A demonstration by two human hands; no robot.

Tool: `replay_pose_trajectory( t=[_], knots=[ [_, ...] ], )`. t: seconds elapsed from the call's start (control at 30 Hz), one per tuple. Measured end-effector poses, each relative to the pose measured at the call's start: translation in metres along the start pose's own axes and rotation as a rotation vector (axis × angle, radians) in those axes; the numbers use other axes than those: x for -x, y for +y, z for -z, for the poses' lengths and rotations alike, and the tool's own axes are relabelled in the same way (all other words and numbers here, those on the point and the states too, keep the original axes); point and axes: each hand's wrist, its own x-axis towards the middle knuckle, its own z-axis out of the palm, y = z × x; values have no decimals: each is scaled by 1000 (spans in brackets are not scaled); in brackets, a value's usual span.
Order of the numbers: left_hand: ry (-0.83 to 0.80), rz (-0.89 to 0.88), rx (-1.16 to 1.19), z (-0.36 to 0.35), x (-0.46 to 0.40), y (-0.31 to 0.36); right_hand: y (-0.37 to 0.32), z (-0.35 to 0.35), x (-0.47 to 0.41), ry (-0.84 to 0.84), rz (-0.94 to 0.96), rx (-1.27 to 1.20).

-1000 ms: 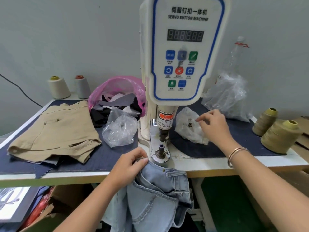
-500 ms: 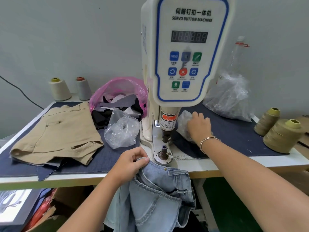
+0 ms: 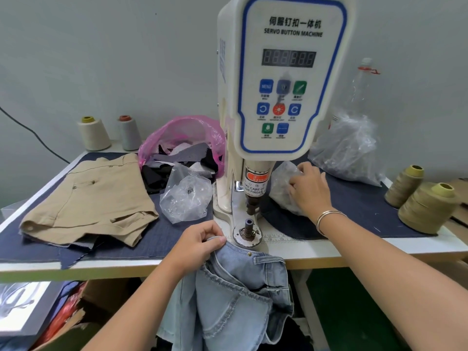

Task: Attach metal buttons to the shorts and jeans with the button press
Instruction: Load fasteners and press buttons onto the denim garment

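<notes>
- My left hand [image 3: 196,245] pinches the waistband of the light-blue jeans [image 3: 235,295] between thumb and curled fingers, at the front edge of the table [image 3: 379,249]. The rest of the denim hangs below the edge.
- The waistband sits just beside the lower die [image 3: 247,230] of the button press [image 3: 283,79], not yet over it. I judge the grip should stay firm here so the spot for the button does not slip while I fetch the part.
- My right hand [image 3: 307,190] rests on the small clear bag [image 3: 281,183] just right of the press column, fingers bent into the plastic. Whether they have a button yet I cannot tell; the fingertips are hidden in the folds.
- The step, as I read it, is picking one metal button out of that bag. Best to feel for a single piece and lift it clear without dragging the bag along.
- The tan shorts [image 3: 91,201] lie flat on the left of the table, well apart from the press.
- When seating the part, I should keep fingers out from under the upper punch [image 3: 252,203], as the warning label says.
</notes>
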Motion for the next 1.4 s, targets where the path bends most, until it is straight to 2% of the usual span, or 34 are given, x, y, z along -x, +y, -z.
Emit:
replay_pose_trajectory(
  t=[0.2, 0.27, 0.33, 0.37, 0.43, 0.47, 0.6, 1.03, 1.27, 1.4],
  knots=[
    [5, 8, 15, -1, 1, 2, 2, 33, 13, 223, -108, -354],
    [6, 6, 12, -1, 1, 1, -7, 49, 21, 272, -213, -583],
    [8, 7, 20, -1, 0, 1, -28, 60, 41, 142, -412, -1045],
    [9, 8, 27, -1, 0, 1, -41, 60, 54, -12, -531, -1253],
    [10, 11, 38, -2, 0, 1, -65, 51, 81, -325, -684, -1493],
    [12, 12, 37, -2, 0, 1, -73, 45, 91, -406, -710, -1547],
    [16, 16, 21, -2, 0, 1, -91, 34, 101, -421, -800, -1526],
    [23, 11, 14, -1, -1, -2, -105, 51, 94, -503, -873, -1641],
    [36, -11, -11, -2, -1, -2, -95, 57, 95, -606, -892, -1676],
    [30, -9, -6, -1, -2, -3, -92, 61, 96, -720, -897, -1664]
  ],
)
